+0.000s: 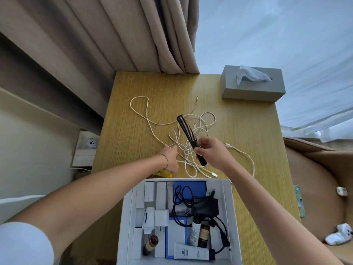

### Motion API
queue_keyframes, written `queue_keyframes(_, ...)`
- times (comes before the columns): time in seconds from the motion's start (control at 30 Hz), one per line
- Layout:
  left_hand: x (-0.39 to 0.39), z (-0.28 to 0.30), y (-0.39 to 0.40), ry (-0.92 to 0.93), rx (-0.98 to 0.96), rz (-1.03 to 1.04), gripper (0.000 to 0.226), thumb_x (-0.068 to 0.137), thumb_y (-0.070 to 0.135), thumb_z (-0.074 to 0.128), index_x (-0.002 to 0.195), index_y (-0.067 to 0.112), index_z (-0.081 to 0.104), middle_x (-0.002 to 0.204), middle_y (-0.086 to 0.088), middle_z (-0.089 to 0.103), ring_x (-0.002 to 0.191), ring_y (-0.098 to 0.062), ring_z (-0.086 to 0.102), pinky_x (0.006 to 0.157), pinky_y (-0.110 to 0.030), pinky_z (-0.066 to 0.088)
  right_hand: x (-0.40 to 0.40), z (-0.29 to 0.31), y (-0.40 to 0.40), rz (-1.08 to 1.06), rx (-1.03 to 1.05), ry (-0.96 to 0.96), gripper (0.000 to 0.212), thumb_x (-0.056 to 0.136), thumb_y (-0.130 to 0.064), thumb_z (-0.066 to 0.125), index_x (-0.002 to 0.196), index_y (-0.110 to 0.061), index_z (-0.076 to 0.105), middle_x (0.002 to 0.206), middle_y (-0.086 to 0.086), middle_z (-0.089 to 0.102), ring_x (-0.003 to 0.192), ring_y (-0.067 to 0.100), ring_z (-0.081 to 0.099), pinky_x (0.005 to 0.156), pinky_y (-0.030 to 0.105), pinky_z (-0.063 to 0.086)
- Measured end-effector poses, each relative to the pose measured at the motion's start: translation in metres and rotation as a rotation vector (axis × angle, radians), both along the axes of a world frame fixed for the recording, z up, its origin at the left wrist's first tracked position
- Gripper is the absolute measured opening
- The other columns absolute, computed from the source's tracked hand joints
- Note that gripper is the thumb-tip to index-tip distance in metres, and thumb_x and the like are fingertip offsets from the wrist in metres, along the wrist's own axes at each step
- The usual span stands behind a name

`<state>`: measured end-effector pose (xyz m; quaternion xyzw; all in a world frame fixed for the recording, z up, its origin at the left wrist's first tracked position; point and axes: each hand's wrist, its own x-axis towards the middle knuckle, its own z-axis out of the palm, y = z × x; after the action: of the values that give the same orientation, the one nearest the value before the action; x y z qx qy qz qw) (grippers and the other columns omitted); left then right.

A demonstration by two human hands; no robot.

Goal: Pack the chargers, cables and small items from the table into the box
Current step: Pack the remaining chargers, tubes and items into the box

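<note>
A tangle of white cables (193,131) lies spread over the middle of the wooden table (133,115). My right hand (214,153) holds a black comb (188,133) by its lower end, lifted over the cables. My left hand (170,158) rests on the table at the left side of the tangle, fingers pinched on a strand of white cable. Under its palm lies a small yellow item (164,174), mostly hidden. Nearest me stands the open white box (228,196), holding a black charger with its cord (206,206), tubes, small bottles and white pieces.
A grey tissue box (252,88) stands at the table's far right corner. Beige curtains (114,35) hang behind the table. A wall socket (89,143) is at the left below the table edge. A brown seat (315,188) with small white items is at the right.
</note>
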<state>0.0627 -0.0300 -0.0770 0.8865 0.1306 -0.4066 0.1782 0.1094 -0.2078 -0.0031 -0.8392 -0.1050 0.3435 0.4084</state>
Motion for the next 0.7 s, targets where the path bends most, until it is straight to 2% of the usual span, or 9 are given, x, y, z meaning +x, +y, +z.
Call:
queue_keyframes(0.07,-0.001,0.002,0.006,-0.038,-0.042,0.067,0.039,0.07,0.016,0.072,0.103,0.022,0.052,0.111,-0.002,0.05,0.087,-0.017,0.056,0.064,-0.031,0.051,-0.002,0.002,-0.002,-0.007,0.01,0.005,0.013,0.097,-0.011,0.062,0.085,-0.014,0.064,0.077,0.006,0.07,0.068,0.017,0.067,0.067,0.036,0.058)
queue_keyframes(0.17,-0.005,0.006,0.015,-0.092,-0.089,0.119,0.028,0.076,0.012,0.065,0.1,0.026,0.058,0.104,0.003,0.053,0.081,-0.012,0.055,0.059,-0.026,0.046,-0.006,0.005,-0.004,-0.009,0.018,0.003,0.018,0.098,-0.012,0.062,0.08,-0.016,0.062,0.074,0.004,0.07,0.064,0.012,0.066,0.063,0.031,0.055)
queue_keyframes(0.27,-0.013,0.012,0.024,-0.16,-0.122,0.099,0.044,0.079,0.002,0.061,0.116,0.025,0.059,0.107,0.005,0.056,0.088,-0.014,0.058,0.064,-0.025,0.048,-0.014,0.008,-0.005,-0.001,0.02,-0.011,0.02,0.098,-0.012,0.062,0.079,-0.017,0.06,0.072,0.002,0.069,0.052,0.0,0.06,0.051,0.016,0.046)
queue_keyframes(0.37,-0.025,0.021,0.032,-0.244,-0.128,0.074,0.063,0.077,-0.011,0.055,0.129,0.023,0.057,0.118,-0.002,0.057,0.1,-0.02,0.059,0.067,-0.023,0.046,-0.024,0.011,-0.006,-0.012,0.056,-0.003,0.023,0.098,-0.012,0.062,0.078,-0.023,0.06,0.071,-0.001,0.069,0.051,-0.003,0.06,0.048,0.011,0.043)
queue_keyframes(0.47,-0.034,0.036,0.038,-0.351,-0.142,0.133,0.064,0.075,-0.016,0.053,0.128,0.021,0.06,0.12,-0.006,0.061,0.108,-0.022,0.061,0.072,-0.025,0.047,-0.037,0.014,-0.006,-0.016,0.069,-0.029,0.022,0.098,-0.013,0.063,0.078,-0.024,0.06,0.066,-0.006,0.066,0.051,-0.003,0.059,0.049,0.012,0.044)
queue_keyframes(0.6,-0.048,0.065,0.046,-0.502,-0.212,0.311,0.058,0.074,-0.015,0.054,0.117,0.022,0.067,0.103,0.0,0.067,0.09,-0.018,0.065,0.067,-0.032,0.058,-0.055,0.019,-0.01,-0.023,0.101,-0.047,0.011,0.097,-0.015,0.063,0.086,-0.014,0.065,0.07,0.0,0.069,0.062,0.013,0.058,0.061,0.03,0.046)
queue_keyframes(0.7,-0.066,0.085,0.053,-0.626,-0.273,0.407,0.053,0.076,-0.013,0.058,0.116,0.02,0.07,0.099,-0.003,0.07,0.091,-0.021,0.066,0.074,-0.036,0.059,-0.069,0.026,-0.014,-0.034,0.141,-0.066,0.013,0.096,-0.014,0.063,0.083,-0.014,0.065,0.07,0.002,0.069,0.062,0.013,0.057,0.063,0.03,0.046)
